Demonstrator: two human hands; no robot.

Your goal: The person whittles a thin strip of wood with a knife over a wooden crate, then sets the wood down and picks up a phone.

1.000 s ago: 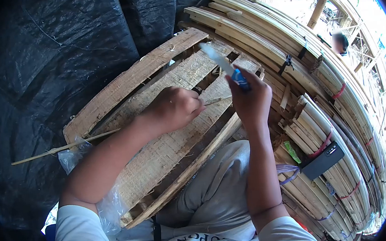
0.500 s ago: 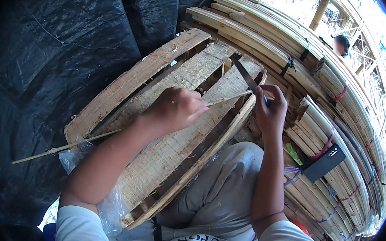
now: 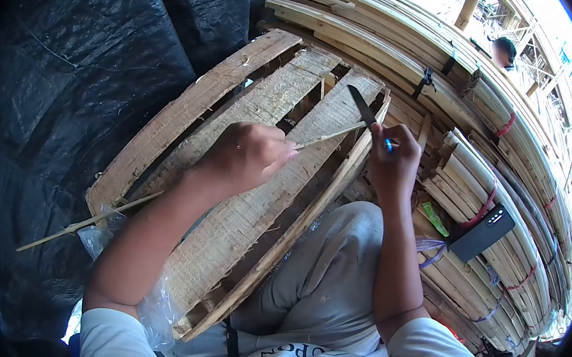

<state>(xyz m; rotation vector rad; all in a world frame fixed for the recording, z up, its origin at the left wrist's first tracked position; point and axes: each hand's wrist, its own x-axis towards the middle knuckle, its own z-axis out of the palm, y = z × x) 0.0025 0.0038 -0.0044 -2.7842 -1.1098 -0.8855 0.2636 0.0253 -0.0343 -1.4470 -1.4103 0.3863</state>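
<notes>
so a thin wooden strip [image 3: 138, 202] is stretched slantwise over the slatted wooden stand [image 3: 223, 236], left end poking past the edge; it's clamped in the left hand [image 3: 256, 155], curled closed; its right end is seen right by the knife [image 3: 360, 104], whose handle is gripped snugly in the right hand [image 3: 396, 154]; a phone [image 3: 482, 232] is propped on bundled wood [image 3: 530, 175]

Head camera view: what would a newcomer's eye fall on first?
Probably the knife in the right hand, at the end of a thin wooden strip gripped by the left hand above rough planks. Next, the dark phone lying on bundled wood at the view's right, and the black sheet filling the upper left.
</notes>
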